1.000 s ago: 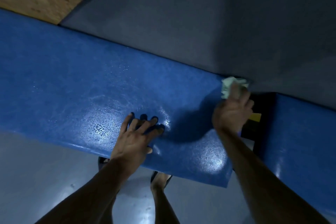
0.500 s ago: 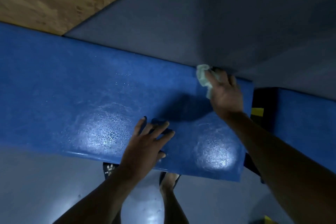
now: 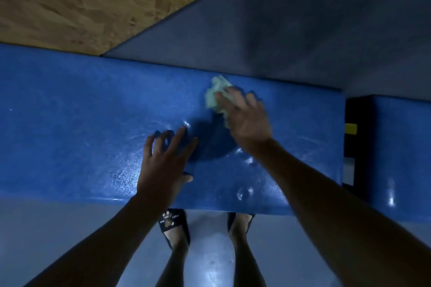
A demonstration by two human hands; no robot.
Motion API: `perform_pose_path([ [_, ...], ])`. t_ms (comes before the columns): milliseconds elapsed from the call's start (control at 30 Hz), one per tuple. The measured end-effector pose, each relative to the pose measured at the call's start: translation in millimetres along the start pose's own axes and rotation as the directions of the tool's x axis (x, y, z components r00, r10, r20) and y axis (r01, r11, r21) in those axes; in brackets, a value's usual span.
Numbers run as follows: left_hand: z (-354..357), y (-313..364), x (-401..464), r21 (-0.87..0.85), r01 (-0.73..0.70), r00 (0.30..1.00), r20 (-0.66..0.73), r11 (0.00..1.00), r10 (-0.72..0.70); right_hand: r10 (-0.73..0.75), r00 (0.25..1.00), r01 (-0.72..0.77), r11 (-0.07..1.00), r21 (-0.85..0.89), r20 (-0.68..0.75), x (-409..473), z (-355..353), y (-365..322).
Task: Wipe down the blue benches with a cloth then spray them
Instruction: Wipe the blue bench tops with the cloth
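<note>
A long blue bench (image 3: 70, 123) runs across the view, its top shiny and damp in patches. My right hand (image 3: 247, 119) holds a crumpled pale green cloth (image 3: 215, 94) against the bench top near its back edge. The cloth sticks out past my fingers to the upper left. My left hand (image 3: 165, 158) rests flat on the bench with fingers spread, nearer the front edge. A second blue bench (image 3: 401, 147) stands to the right across a narrow dark gap.
A grey padded wall (image 3: 279, 30) rises behind the benches, beside a wooden board panel (image 3: 81, 0) at upper left. The gap holds a black part with a yellow strip (image 3: 351, 128). My feet in dark sandals (image 3: 173, 223) stand on the grey floor below.
My right hand has swept the cloth leftward along the bench's back edge, away from the right end. My left hand stays planted on the bench.
</note>
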State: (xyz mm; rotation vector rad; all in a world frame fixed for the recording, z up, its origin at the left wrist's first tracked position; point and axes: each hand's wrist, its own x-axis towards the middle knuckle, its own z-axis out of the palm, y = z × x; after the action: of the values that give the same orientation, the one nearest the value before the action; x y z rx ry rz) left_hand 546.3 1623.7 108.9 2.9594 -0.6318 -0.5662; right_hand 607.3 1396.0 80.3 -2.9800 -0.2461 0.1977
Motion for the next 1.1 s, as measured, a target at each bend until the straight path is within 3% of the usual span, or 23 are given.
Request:
perform_pose_path([
  [33, 1.8, 0.6, -0.2, -0.004, 0.003, 1.000, -0.002, 1.000, -0.003, 0.032, 0.999, -0.032, 0.999, -0.029, 0.006, -12.7, -0.5, 25.2],
  [100, 5.5, 0.3, -0.9, -0.010, 0.002, 1.000, -0.002, 1.000, -0.002, 0.256, 0.967, -0.256, 0.966, -0.040, -0.009, -42.6, -7.6, 69.3],
  [233, 5.9, -3.9, 1.3, -0.024, -0.022, 1.000, 0.009, 0.999, 0.023, 0.696, 0.718, -0.696, 0.718, -0.005, -0.001, -70.0, -10.2, 64.6],
  [300, 4.7, -5.0, 0.9, -0.038, -0.043, 0.999, -0.022, 0.998, 0.042, 0.814, 0.581, -0.812, 0.580, 0.065, -0.002, -56.4, 0.4, 22.8],
  [333, 4.9, -5.7, 0.4, -0.050, -0.056, 0.998, -0.046, 0.997, 0.054, 0.819, 0.573, -0.815, 0.572, 0.091, -0.008, -49.8, 5.3, -5.4],
  [400, 8.1, -7.8, -0.7, -0.068, -0.080, 0.994, -0.083, 0.994, 0.075, 0.724, 0.690, -0.716, 0.686, 0.128, -0.019, -46.9, 15.2, -63.0],
  [500, 12.8, -9.4, -1.7, -0.055, -0.083, 0.993, -0.087, 0.995, 0.078, 0.326, 0.945, -0.327, 0.940, 0.096, 0.025, -68.0, 18.5, -95.5],
  [533, 13.2, -8.7, -1.3, -0.057, -0.088, 0.993, -0.084, 0.994, 0.083, 0.161, 0.987, -0.162, 0.984, 0.067, 0.030, -74.4, 15.5, -81.3],
  [600, 11.7, -7.5, -0.4, -0.055, -0.074, 0.996, -0.061, 0.996, 0.071, -0.066, 0.996, 0.068, 0.997, -0.035, 0.060, -85.5, 7.3, -33.7],
  [633, 10.9, -7.0, -0.1, -0.047, -0.064, 0.997, -0.049, 0.997, 0.062, -0.060, 0.995, 0.067, 0.994, -0.089, 0.079, -93.4, 3.1, -6.1],
  [700, 12.2, -5.5, -1.1, -0.043, -0.064, 0.997, -0.056, 0.997, 0.061, 0.205, 0.976, -0.191, 0.968, -0.161, 0.072, -112.5, -8.2, 43.3],
  [733, 13.0, -5.4, -1.9, -0.043, -0.068, 0.995, -0.072, 0.997, 0.065, 0.403, 0.914, -0.393, 0.908, -0.144, 0.051, -121.0, -13.3, 57.2],
  [800, 15.5, -6.0, -2.3, -0.049, -0.077, 0.993, -0.096, 0.996, 0.072, 0.708, 0.706, -0.705, 0.706, -0.071, 0.021, -122.8, -9.7, 52.2],
  [833, 16.1, -5.8, -2.1, -0.052, -0.074, 0.994, -0.089, 0.996, 0.069, 0.794, 0.608, -0.793, 0.608, -0.031, 0.005, -116.3, -2.4, 35.0],
  [867, 16.0, -5.2, -1.6, -0.052, -0.062, 0.996, -0.071, 0.997, 0.058, 0.826, 0.564, -0.826, 0.564, 0.010, -0.020, -108.0, 5.7, 10.7],
  [900, 14.5, -4.4, -0.8, -0.047, -0.045, 0.998, -0.048, 0.998, 0.043, 0.812, 0.582, -0.811, 0.584, 0.046, -0.044, -99.5, 13.3, -19.0],
  [1000, 9.0, -0.4, 1.3, -0.010, -0.026, 1.000, 0.000, 1.000, 0.026, 0.634, 0.774, -0.631, 0.768, 0.108, 0.014, -94.7, 25.2, -111.6],
  [1100, 9.9, -1.0, 0.4, 0.007, -0.035, 0.999, -0.024, 0.999, 0.035, 0.336, 0.940, -0.341, 0.927, 0.158, 0.059, -108.9, 17.3, -125.1],
])
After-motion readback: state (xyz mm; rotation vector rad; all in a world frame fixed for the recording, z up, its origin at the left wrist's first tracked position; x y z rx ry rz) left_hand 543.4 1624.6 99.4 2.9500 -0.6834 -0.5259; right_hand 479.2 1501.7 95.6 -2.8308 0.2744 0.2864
